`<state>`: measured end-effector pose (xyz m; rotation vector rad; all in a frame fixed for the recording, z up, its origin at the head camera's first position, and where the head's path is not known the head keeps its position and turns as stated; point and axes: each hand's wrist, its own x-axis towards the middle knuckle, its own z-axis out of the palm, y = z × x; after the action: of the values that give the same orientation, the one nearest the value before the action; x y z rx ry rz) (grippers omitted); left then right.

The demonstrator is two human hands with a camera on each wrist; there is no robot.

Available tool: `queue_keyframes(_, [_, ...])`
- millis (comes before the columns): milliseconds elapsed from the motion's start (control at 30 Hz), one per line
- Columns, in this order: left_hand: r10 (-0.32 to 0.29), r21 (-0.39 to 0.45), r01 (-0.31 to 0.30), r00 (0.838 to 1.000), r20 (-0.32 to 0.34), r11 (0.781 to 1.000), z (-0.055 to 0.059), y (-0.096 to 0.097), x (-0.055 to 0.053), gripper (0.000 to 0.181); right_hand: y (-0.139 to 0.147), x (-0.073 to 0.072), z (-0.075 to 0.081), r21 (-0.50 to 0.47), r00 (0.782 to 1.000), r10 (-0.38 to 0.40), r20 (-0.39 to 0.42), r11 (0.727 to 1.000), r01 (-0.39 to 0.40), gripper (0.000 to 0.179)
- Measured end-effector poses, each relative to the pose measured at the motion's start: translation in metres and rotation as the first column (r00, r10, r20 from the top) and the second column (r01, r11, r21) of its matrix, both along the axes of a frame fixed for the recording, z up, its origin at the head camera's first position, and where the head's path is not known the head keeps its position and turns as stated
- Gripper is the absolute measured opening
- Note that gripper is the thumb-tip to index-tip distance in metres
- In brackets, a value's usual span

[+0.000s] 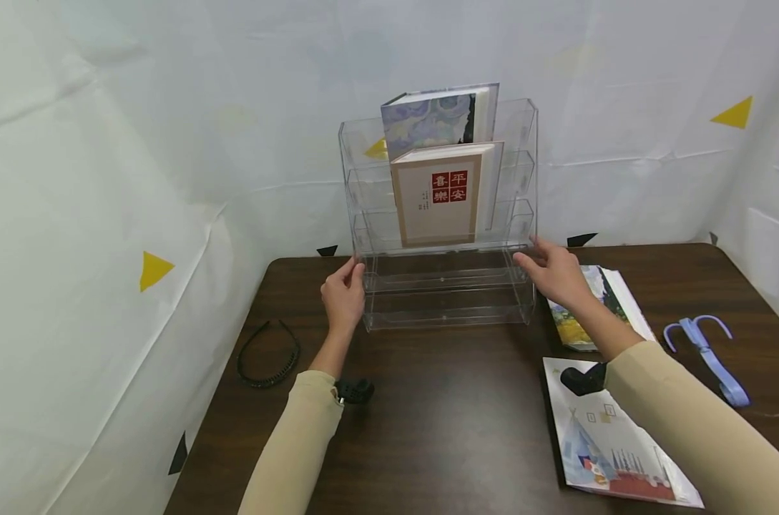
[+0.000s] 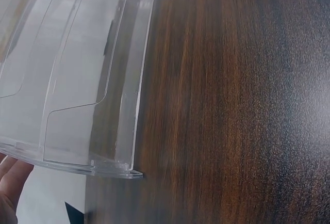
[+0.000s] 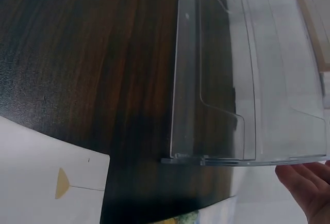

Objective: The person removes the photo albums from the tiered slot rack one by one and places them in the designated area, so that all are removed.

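Note:
A clear acrylic tiered book rack (image 1: 443,315) stands on the brown table. In its upper tiers are a book with a painted purple-blue cover (image 1: 428,121) and, before it, a beige book with red square characters (image 1: 437,197). My left hand (image 1: 344,297) touches the rack's left side with its fingertips; a few of its fingers (image 2: 13,177) show in the left wrist view. My right hand (image 1: 556,272) touches the right side, thumb spread toward the front, fingers (image 3: 301,180) against the outer wall in the right wrist view.
Right of the rack lies a painted-cover book (image 1: 576,325), partly under my right forearm. Nearer is a white book with a tent drawing (image 1: 595,443). A light-blue strap with hooked ends (image 1: 704,343) lies far right, a black headband (image 1: 270,379) left. White sheeting surrounds the table.

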<state>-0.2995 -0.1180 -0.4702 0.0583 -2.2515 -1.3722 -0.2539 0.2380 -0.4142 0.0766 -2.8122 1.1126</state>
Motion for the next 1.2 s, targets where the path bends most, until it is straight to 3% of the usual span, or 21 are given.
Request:
queue_keyframes(133, [-0.006, 0.009, 0.006, 1.000, 0.005, 1.000, 0.002, 0.000, 0.000, 0.030, -0.003, -0.003, -0.001, 0.011, 0.998, -0.052, -0.026, 0.999, 0.052, 0.064])
queue_keyframes(400, [-0.031, 0.051, 0.030, 0.999, 0.020, 0.998, 0.005, 0.001, 0.005, 0.032, -0.005, -0.004, -0.002, 0.014, 0.997, -0.077, -0.006, 0.997, 0.077, 0.062])
queue_keyframes(467, [-0.030, 0.061, 0.031, 0.999, -0.015, 0.998, 0.008, 0.004, 0.007, 0.035, -0.004, -0.005, -0.003, 0.014, 0.996, -0.086, -0.009, 0.996, 0.087, 0.062])
queue_keyframes(533, [-0.014, 0.043, 0.018, 0.996, -0.093, 0.999, 0.015, 0.008, 0.008, 0.038, -0.004, -0.005, -0.004, 0.012, 0.996, -0.092, -0.012, 0.996, 0.092, 0.062])
queue_keyframes(600, [-0.007, -0.020, 0.003, 0.977, -0.214, 1.000, 0.027, 0.014, 0.008, 0.043, -0.003, -0.006, -0.005, 0.012, 0.996, -0.092, -0.016, 0.996, 0.093, 0.062])
queue_keyframes(700, [-0.051, -0.137, -0.003, 0.920, -0.388, 0.991, 0.053, 0.027, 0.005, 0.049, -0.004, -0.006, -0.006, 0.010, 0.996, -0.091, -0.021, 0.996, 0.092, 0.061])
queue_keyframes(767, [-0.126, -0.187, 0.045, 0.884, -0.450, 0.981, 0.072, 0.038, 0.001, 0.053, -0.004, -0.005, -0.005, 0.015, 0.996, -0.092, -0.020, 0.996, 0.092, 0.061])
queue_keyframes(833, [-0.193, -0.195, 0.116, 0.873, -0.448, 0.974, 0.089, 0.050, -0.003, 0.057, -0.005, -0.005, -0.004, 0.012, 0.996, -0.093, -0.016, 0.996, 0.094, 0.061])
queue_keyframes(900, [-0.243, -0.174, 0.187, 0.883, -0.401, 0.967, 0.102, 0.062, -0.009, 0.062, -0.005, -0.005, -0.003, 0.007, 0.995, -0.094, -0.011, 0.995, 0.095, 0.061])
queue_keyframes(967, [-0.259, -0.136, 0.226, 0.906, -0.334, 0.965, 0.112, 0.071, -0.015, 0.065, -0.006, -0.006, -0.002, -0.002, 0.996, -0.091, -0.006, 0.996, 0.091, 0.061])
queue_keyframes(1067, [-0.252, -0.065, 0.244, 0.933, -0.256, 0.968, 0.122, 0.082, -0.022, 0.061, -0.007, -0.005, -0.001, -0.005, 0.996, -0.094, -0.005, 0.996, 0.094, 0.061])
queue_keyframes(1200, [-0.226, 0.020, 0.236, 0.948, -0.223, 0.972, 0.125, 0.090, -0.028, 0.043, -0.006, -0.004, -0.002, -0.004, 0.995, -0.099, 0.002, 0.995, 0.099, 0.061])
